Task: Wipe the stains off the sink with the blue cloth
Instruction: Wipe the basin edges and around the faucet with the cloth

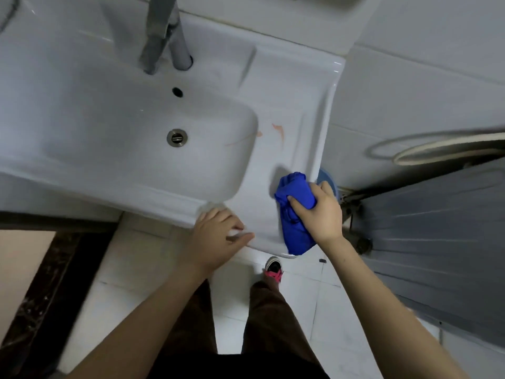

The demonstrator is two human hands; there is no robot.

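Note:
A white ceramic sink (276, 83) fills the upper left, with a flat ledge to the right of its basin. Orange stains (278, 130) streak that ledge and the basin's right rim. My right hand (321, 209) grips a bunched blue cloth (293, 214) over the ledge's near right corner, a short way nearer me than the stains. My left hand (216, 242) rests on the sink's front edge with its fingers loosely spread and holds nothing.
A metal tap (164, 31) rises at the back of the basin above an overflow hole (177, 91) and the drain (176, 137). Right of the sink are a tiled wall, a blue round object (328, 176) and a grey ribbed panel (437, 236). White floor tiles and my shoe (274, 268) lie below.

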